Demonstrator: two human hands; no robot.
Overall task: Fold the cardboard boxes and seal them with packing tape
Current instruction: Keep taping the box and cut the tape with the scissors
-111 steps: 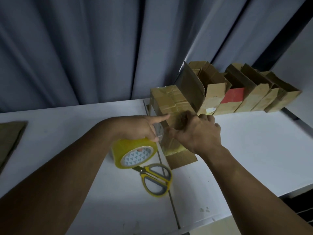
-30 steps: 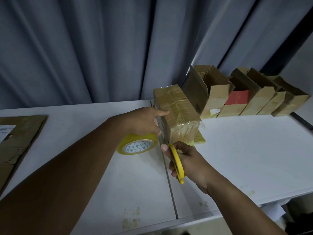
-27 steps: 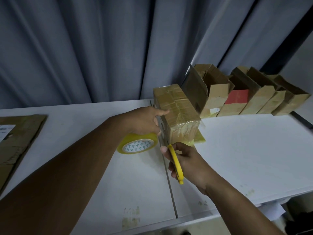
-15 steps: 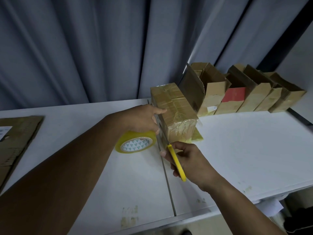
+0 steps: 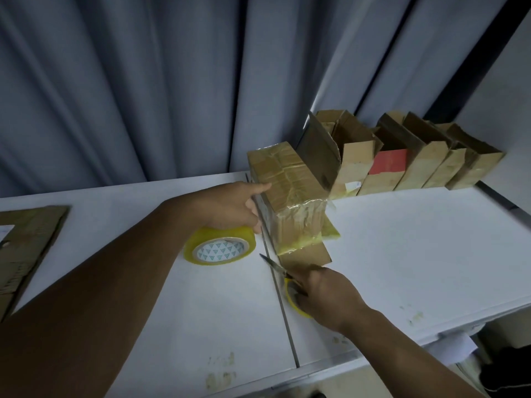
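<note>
A taped cardboard box (image 5: pixel 290 193) stands on the white table (image 5: pixel 416 248), one loose flap lying flat at its near end. My left hand (image 5: pixel 230 206) grips the yellow tape roll (image 5: pixel 219 245) beside the box's left face, forefinger stretched against the box. My right hand (image 5: pixel 324 294) holds the yellow-handled scissors (image 5: pixel 287 278) low on the table in front of the box, blades pointing left toward the roll.
A row of several folded open boxes (image 5: pixel 402 162) stands at the back right against the grey curtain. Flat cardboard sheets (image 5: pixel 26 248) lie at the left edge. A seam (image 5: pixel 283 308) runs across the table toward me.
My right hand has lowered the scissors from the box's near end down to the table. The near flap now lies uncovered. My left hand stays on the roll.
</note>
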